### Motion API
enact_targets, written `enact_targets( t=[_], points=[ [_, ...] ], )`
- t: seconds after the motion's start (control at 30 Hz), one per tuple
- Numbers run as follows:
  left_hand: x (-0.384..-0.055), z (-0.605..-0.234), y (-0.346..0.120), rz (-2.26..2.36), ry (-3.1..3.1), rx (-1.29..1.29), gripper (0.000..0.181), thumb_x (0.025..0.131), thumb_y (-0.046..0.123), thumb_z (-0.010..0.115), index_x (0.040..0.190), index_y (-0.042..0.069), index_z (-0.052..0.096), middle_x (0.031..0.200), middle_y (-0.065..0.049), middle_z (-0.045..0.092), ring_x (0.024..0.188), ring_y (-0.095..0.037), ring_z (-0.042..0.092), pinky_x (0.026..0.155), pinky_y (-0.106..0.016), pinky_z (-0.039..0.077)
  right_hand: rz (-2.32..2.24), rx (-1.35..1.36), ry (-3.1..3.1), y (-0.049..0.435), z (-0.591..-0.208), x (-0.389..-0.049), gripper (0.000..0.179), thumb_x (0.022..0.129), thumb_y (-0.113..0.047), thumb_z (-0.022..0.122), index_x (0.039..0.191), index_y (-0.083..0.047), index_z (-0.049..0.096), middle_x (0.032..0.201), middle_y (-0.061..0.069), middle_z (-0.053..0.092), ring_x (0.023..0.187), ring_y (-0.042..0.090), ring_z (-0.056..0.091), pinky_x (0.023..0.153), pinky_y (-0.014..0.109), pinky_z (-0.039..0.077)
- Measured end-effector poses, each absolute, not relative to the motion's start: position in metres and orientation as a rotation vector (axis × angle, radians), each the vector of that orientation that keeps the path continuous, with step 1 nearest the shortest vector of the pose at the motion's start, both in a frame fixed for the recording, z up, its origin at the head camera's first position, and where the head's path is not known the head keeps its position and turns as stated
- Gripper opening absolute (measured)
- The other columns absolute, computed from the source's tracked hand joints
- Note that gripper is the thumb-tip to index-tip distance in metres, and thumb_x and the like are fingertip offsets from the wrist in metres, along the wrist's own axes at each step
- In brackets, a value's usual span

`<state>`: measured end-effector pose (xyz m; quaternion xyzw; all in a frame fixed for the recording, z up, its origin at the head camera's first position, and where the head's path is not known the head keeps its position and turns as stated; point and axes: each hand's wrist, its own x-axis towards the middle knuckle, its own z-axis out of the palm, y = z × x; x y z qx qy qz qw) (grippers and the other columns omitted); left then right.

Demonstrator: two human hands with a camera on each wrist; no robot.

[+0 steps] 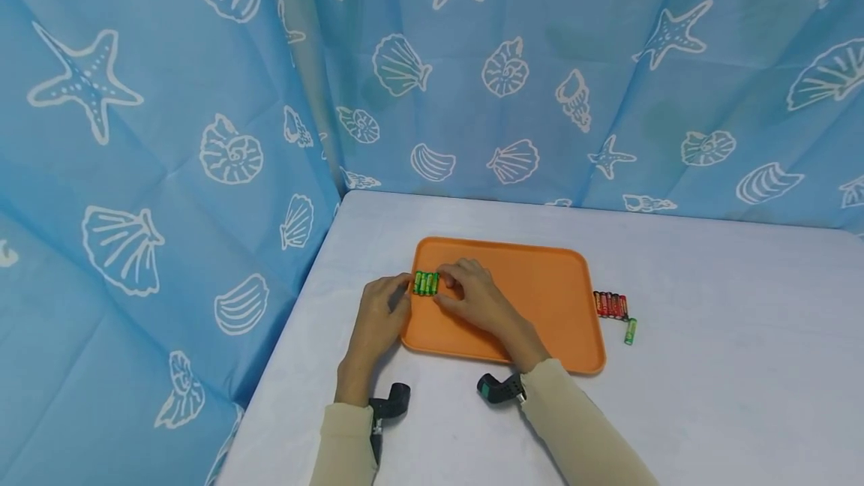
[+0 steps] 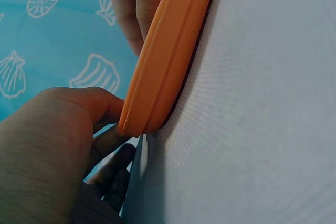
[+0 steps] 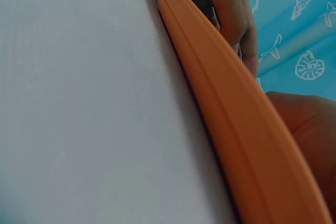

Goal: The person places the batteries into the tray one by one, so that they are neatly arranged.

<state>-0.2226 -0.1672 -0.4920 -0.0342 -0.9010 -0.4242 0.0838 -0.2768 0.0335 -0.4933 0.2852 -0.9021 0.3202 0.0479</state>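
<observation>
Several green batteries [image 1: 426, 283] lie side by side in a row at the left end of an orange tray [image 1: 533, 306]. My left hand [image 1: 379, 317] rests at the tray's left rim, its fingertips right beside the row. In the left wrist view, the left thumb touches the tray's corner and the other fingers reach below it. Reaching in over the tray, my right hand [image 1: 482, 298] pinches the rightmost green battery, with forefinger and thumb at its two ends. The right wrist view shows the right hand [image 3: 307, 124] partly hidden behind the tray wall.
Several red-and-black batteries [image 1: 610, 305] lie in a row on the white table [image 1: 729, 366], just right of the tray. One loose green battery [image 1: 631, 331] lies below them. A blue curtain [image 1: 459, 118] with white shell patterns hangs behind and to the left.
</observation>
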Motion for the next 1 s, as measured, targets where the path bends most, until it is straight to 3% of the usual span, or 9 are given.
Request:
enact_targets(
  t=[0.3, 0.7, 1.0],
  points=[
    [-0.223, -0.489, -0.158, -1.302, -2.687, -0.110, 0.033, 0.101, 0.015, 0.057, 0.133, 0.015, 0.064, 0.133, -0.004, 0.060, 0.135, -0.025, 0.041, 0.114, -0.046, 0.035, 1.021, 0.818, -2.696, 0.071, -0.482, -0.256, 0.039, 0.090, -0.025, 0.075, 0.123, -0.006, 0.066, 0.094, -0.002, 0.055, 0.096, 0.019, 0.048, 0.089, 0.042, 0.044],
    [-0.226, -0.486, -0.157, -1.298, -2.692, -0.110, 0.035, 0.100, 0.015, 0.057, 0.134, 0.014, 0.064, 0.133, -0.006, 0.060, 0.135, -0.027, 0.041, 0.115, -0.046, 0.034, 0.932, 0.836, -2.543, 0.132, -0.477, -0.223, 0.037, 0.087, -0.018, 0.078, 0.120, -0.005, 0.066, 0.094, -0.002, 0.057, 0.097, 0.020, 0.050, 0.088, 0.044, 0.044],
    [-0.221, -0.492, -0.163, -1.331, -2.693, -0.061, 0.035, 0.100, 0.017, 0.058, 0.134, 0.015, 0.064, 0.135, -0.006, 0.059, 0.137, -0.026, 0.039, 0.116, -0.048, 0.032, 0.893, 0.741, -2.548, 0.174, -0.484, -0.205, 0.041, 0.082, -0.012, 0.082, 0.119, -0.005, 0.066, 0.095, 0.000, 0.058, 0.096, 0.017, 0.051, 0.080, 0.038, 0.048]
  ],
)
